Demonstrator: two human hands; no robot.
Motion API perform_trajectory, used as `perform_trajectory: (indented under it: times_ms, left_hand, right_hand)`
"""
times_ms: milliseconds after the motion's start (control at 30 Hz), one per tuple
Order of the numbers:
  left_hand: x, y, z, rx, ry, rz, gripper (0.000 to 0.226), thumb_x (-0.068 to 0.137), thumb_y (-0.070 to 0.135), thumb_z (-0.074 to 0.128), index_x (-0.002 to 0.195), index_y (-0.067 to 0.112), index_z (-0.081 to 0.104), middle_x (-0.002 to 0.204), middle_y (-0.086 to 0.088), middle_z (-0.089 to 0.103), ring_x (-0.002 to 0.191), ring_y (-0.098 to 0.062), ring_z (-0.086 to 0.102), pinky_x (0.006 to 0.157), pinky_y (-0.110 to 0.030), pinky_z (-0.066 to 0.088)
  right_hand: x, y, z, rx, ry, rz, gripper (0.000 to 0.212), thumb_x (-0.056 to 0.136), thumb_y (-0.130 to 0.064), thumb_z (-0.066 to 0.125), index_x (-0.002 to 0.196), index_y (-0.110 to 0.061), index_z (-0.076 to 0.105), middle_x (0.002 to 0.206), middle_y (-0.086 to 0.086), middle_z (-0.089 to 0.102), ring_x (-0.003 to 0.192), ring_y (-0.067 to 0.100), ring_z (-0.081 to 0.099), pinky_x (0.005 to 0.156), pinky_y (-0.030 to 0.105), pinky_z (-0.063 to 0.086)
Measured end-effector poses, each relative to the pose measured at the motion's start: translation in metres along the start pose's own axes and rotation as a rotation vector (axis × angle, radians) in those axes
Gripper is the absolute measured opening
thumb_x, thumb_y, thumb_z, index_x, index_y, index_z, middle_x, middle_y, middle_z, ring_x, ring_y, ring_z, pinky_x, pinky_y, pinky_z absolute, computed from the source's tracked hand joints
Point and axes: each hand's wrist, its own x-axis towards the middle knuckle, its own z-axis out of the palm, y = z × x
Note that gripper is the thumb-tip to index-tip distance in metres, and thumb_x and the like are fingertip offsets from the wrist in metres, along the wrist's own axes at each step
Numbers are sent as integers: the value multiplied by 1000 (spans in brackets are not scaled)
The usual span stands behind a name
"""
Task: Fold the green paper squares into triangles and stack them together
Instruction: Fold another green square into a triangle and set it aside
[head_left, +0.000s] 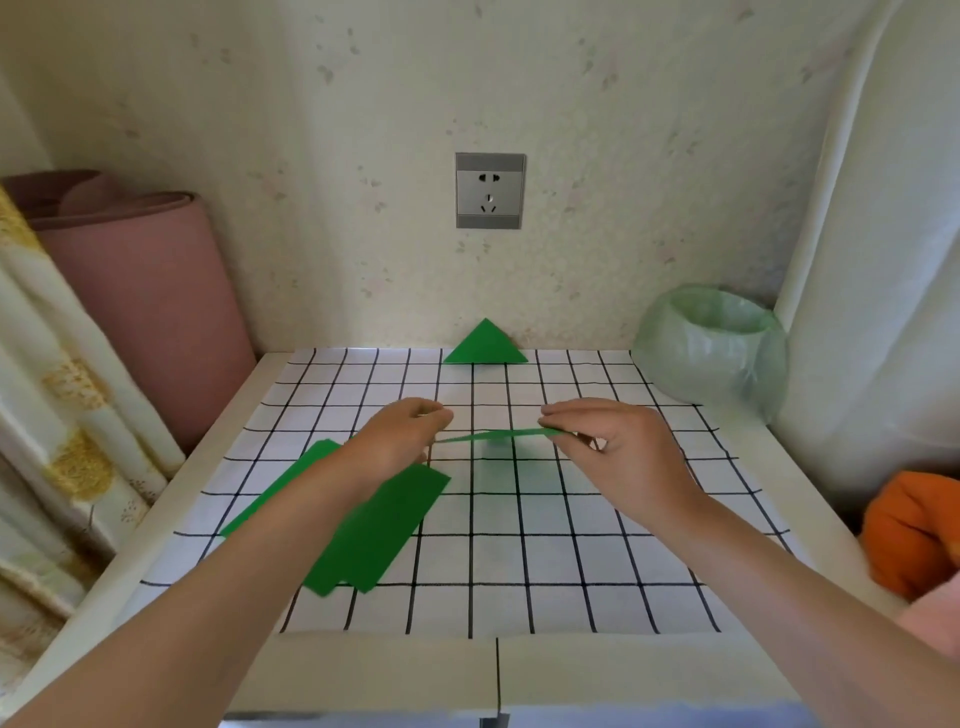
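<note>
Bare forearms (779, 597) reach in from the bottom edge of the frame over the bench (363, 670), which carries a white checked cloth (571, 571). At mid-frame a green paper sheet (493, 436) is held above the cloth, seen almost edge-on. The right grip (618, 452) pinches its right end between thumb and fingertips. The left grip (402, 441) has its fingertips drawn together at the sheet's left tip; whether it actually holds the paper I cannot tell. Under the left forearm, lower left of centre, flat green paper squares (395, 525) lie overlapping on the cloth. One folded green triangle (485, 345) sits at the bench's far edge, tip up against the wall. At the right, a bin (711, 348) lined with a pale green bag sits on the far corner; its contents are out of sight.
</note>
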Motion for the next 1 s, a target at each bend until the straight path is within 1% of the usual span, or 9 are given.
perform_trajectory:
  times_ms: [133, 200, 333, 400, 500, 600, 767, 867, 1000]
  left_hand:
    - [0, 6, 3, -279, -194, -175, 38, 98, 36, 54, 126, 10, 52, 115, -12, 66, 100, -25, 68, 86, -35, 57]
    - [-1, 8, 6, -343, -276, -178, 32, 98, 29, 55, 122, 8, 53, 113, -15, 69, 97, -24, 70, 80, -32, 57]
    - [3, 8, 8, -496, -245, -172, 27, 94, 11, 61, 119, 4, 56, 107, -14, 73, 94, -23, 68, 80, -29, 57]
    - [5, 5, 9, -345, -195, -147, 37, 92, 15, 65, 126, 6, 55, 111, -12, 69, 99, -21, 67, 83, -30, 57]
    - [8, -1, 12, -10, -108, -69, 45, 91, 32, 65, 131, 16, 52, 112, -7, 65, 100, -18, 65, 94, -35, 54]
    - [8, 2, 17, -196, -164, -122, 44, 96, 42, 55, 128, 11, 56, 116, -7, 66, 107, -22, 63, 99, -37, 52]
    - [7, 5, 11, -548, -415, -144, 39, 99, 42, 49, 125, 17, 62, 121, -6, 69, 113, -23, 65, 100, -39, 48]
    - [8, 6, 5, -535, -308, -117, 30, 96, 24, 59, 121, 9, 63, 112, -10, 72, 103, -26, 69, 87, -37, 55]
    - [11, -1, 4, -220, -41, 14, 22, 90, 12, 67, 111, 16, 66, 103, -3, 73, 91, -17, 70, 81, -32, 56]
  right_hand:
    - [-5, 3, -5, 43, 75, -81, 35, 78, 6, 75, 105, -16, 78, 114, -7, 72, 104, 0, 67, 97, 18, 50]
    - [-8, 4, -5, 50, 53, -111, 35, 76, 7, 77, 104, -14, 78, 115, -6, 72, 107, 0, 66, 100, 20, 48]
    - [-12, 4, -2, 51, -58, -85, 33, 76, 2, 79, 102, -17, 78, 115, -14, 69, 106, -4, 65, 100, 21, 49]
    - [-14, 4, -1, 25, -60, -101, 33, 77, 2, 78, 104, -18, 78, 117, -13, 68, 108, -4, 64, 100, 20, 48]
    - [-12, 1, -1, -7, 49, -127, 36, 80, 5, 74, 109, -16, 76, 126, -6, 67, 113, 0, 62, 103, 16, 44]
    - [-8, -3, -2, 47, 136, -128, 35, 81, 7, 72, 111, -12, 75, 131, 0, 64, 118, 4, 61, 104, 20, 45]
    - [-9, -8, 5, 122, 48, -208, 32, 80, 6, 74, 107, -11, 77, 127, 1, 66, 115, 6, 64, 101, 26, 50]
    - [-13, -6, 6, -29, -57, -251, 22, 83, -18, 70, 102, -25, 79, 121, -10, 70, 103, -2, 66, 89, 25, 55]
    - [-13, -1, 7, -280, -234, -340, 14, 82, -30, 73, 93, -35, 79, 105, -19, 73, 80, -1, 65, 65, 23, 55]
